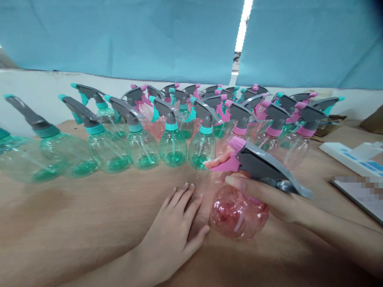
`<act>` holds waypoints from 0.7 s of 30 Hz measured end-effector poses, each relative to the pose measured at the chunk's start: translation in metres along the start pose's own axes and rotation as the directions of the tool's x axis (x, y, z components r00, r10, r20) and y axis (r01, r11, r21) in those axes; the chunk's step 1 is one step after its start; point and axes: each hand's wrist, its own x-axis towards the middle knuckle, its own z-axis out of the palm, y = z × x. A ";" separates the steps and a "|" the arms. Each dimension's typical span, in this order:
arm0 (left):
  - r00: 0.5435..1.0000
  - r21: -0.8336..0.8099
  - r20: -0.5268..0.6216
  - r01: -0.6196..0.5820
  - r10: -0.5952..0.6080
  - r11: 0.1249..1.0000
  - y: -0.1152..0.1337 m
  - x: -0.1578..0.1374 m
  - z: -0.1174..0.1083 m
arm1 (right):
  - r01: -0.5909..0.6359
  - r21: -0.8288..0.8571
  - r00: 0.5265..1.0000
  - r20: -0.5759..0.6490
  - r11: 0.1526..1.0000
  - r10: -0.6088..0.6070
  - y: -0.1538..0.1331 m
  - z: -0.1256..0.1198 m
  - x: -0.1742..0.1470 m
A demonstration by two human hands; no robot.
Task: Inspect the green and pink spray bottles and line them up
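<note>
Bench (104, 215): bottles (173, 149) stand in rows, spray heads (171, 116) on; right hand (266, 195) grips pink bottle (233, 215) outside them; left hand (176, 223) spread, empty.

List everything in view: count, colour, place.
held bottle: 1, pink and grey, right of centre
green-collared bottles: 6, green, front row's left (one cut off)
pink-collared bottles: 3, pinkish, front row's right
rear bottles: many, green and pink, behind
table: 1, light brown, underneath
curtain: 1, blue, background
bright strip: 1, white, splitting curtain
wall: 1, white, below curtain
patterned block: 1, white and blue, right
flat item: 1, greyish, partly blurred, right edge
brown object: 1, unclear, far right
left hand: 1, palm down on table
right hand: 1, gripping held bottle
</note>
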 end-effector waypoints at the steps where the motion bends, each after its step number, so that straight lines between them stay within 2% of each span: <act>1: 1.000 0.001 -0.003 -0.003 0.003 1.000 0.000 0.000 0.000 | 0.004 0.006 1.000 0.004 1.000 -0.004 -0.002 0.001 -0.001; 7: 1.000 0.003 -0.001 -0.016 0.016 1.000 0.000 0.000 -0.001 | -0.009 0.081 1.000 0.016 0.997 0.008 -0.017 0.010 -0.002; 11: 1.000 0.003 0.010 -0.002 0.002 1.000 0.000 0.001 -0.001 | 0.062 0.056 0.994 0.085 0.997 -0.066 -0.013 0.009 0.001; 16: 1.000 0.004 0.019 -0.001 0.001 1.000 0.001 0.001 -0.001 | 0.062 0.066 0.993 0.100 0.996 -0.068 -0.009 0.009 0.003; 21: 1.000 -0.007 0.019 -0.002 0.003 1.000 0.001 0.002 -0.002 | 0.144 0.078 0.982 0.113 0.986 -0.152 -0.014 0.013 0.002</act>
